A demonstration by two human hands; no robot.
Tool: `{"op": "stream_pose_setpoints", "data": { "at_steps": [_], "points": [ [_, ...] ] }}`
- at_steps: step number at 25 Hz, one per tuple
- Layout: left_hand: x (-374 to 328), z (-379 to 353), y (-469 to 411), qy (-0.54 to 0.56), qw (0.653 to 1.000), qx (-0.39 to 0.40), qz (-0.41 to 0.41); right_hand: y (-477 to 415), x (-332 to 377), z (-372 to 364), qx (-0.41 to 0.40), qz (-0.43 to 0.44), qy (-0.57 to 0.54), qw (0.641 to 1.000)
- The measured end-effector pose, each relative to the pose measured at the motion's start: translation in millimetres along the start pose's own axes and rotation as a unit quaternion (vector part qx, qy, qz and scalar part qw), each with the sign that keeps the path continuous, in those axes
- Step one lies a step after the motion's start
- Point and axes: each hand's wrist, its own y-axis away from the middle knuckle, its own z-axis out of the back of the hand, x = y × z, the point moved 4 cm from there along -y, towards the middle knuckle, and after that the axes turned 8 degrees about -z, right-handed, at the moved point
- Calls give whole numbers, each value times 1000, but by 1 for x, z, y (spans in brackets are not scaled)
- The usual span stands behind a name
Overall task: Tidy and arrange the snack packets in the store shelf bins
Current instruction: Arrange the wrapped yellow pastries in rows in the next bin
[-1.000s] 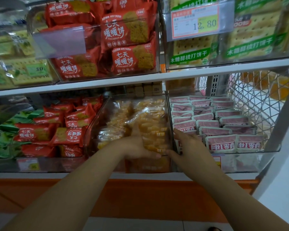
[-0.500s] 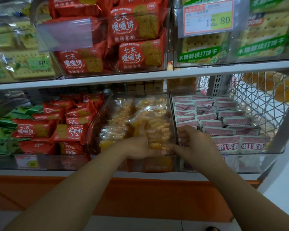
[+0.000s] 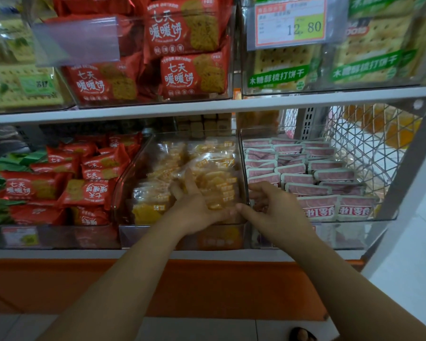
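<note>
Clear plastic bin (image 3: 242,173), glossy packets (image 3: 214,178)

left hand (image 3: 199,205) 1 | right hand (image 3: 278,215) 1 | shelves (image 3: 133,112) 2 | 12.80 tag (image 3: 290,23) 1

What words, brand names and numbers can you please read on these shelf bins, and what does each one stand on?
"七天暖暖饼": red biscuit packets in the upper bin, and again on the red packets in the lower left bin.
"12.80": price tag.
"木糖醇梳打饼干": green-banded cracker packets.
Pink packets: the print is upside down and I cannot read it surely.
Yellow snack packets and the tag's small print: too small to read.
</note>
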Motion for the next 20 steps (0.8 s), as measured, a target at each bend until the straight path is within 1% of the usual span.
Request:
{"op": "stream_pose_setpoints", "data": {
  "at_steps": [4, 7, 9, 15, 17, 20],
  "points": [
    [7, -3, 2, 33, 998, -5, -47, 2, 1, 1, 9, 9, -2, 1000],
    [18, -7, 7, 65, 991, -26, -114, 5, 3, 2, 20, 18, -1, 1000],
    [24, -11, 9, 49, 989, -28, -139, 5, 4, 1, 18, 28, 0, 999],
    [26, -4, 2, 53, 989, -3, -139, 2, 1, -4, 3, 25, 18, 1000],
    [22, -3, -8, 80, 986, 37, -140, 2, 1, -6, -6, 30, 22, 999],
    [15, -6, -20, 107, 980, 68, -154, 2, 2, -6, -3, 34, 12, 999]
  ]
}}
